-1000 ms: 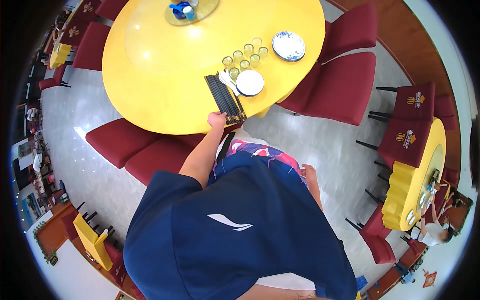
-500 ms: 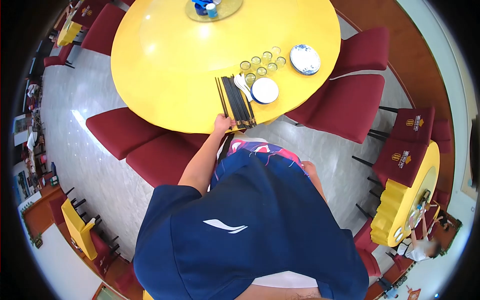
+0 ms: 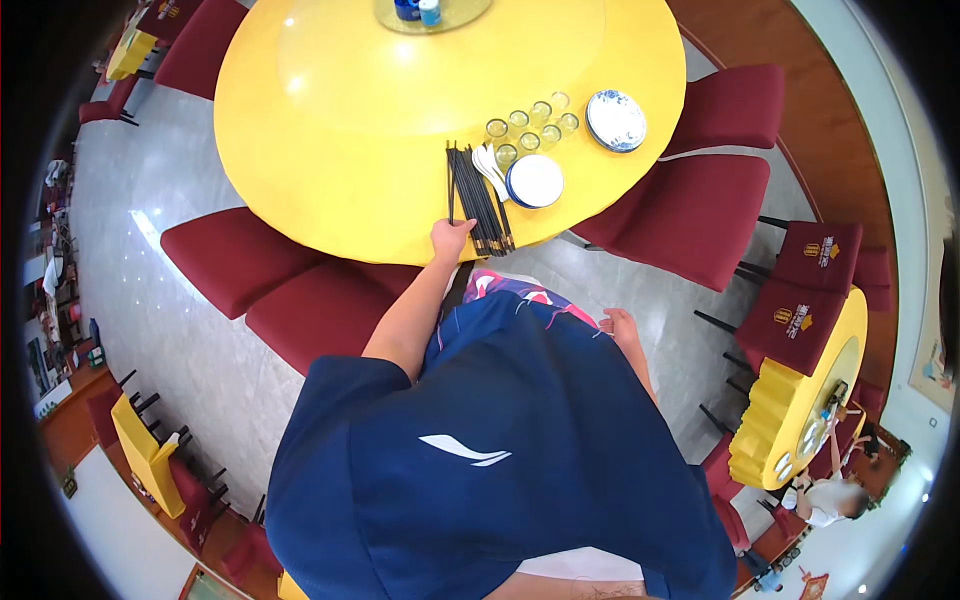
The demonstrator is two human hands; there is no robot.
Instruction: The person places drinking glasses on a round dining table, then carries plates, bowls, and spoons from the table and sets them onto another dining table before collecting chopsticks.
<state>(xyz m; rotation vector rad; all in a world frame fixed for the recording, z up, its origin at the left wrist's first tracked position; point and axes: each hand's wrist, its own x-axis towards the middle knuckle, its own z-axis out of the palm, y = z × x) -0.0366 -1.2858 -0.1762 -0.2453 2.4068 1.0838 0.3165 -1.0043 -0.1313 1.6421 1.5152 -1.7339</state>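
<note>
My left hand (image 3: 453,239) is at the near edge of the yellow round table, fingers closed around the lower ends of a few black chopsticks (image 3: 450,180). Right beside them lies a bundle of more black chopsticks (image 3: 480,205) with gold-coloured bands near the lower ends. White spoons (image 3: 490,170) rest between the bundle and a stack of white bowls or small plates (image 3: 536,181). My right hand (image 3: 620,325) hangs by my side, away from the table, with nothing in it and its fingers loosely apart.
Several glasses (image 3: 529,141) and a stack of blue-patterned plates (image 3: 616,120) stand farther right on the yellow table (image 3: 330,160). A glass turntable (image 3: 450,22) carries blue items. Dark red chairs (image 3: 310,310) surround the table. A person (image 3: 830,500) is at another table at lower right.
My left hand has shifted slightly right, bringing its chopsticks closer to the bundle. My right hand has risen a little, and its fingers show more.
</note>
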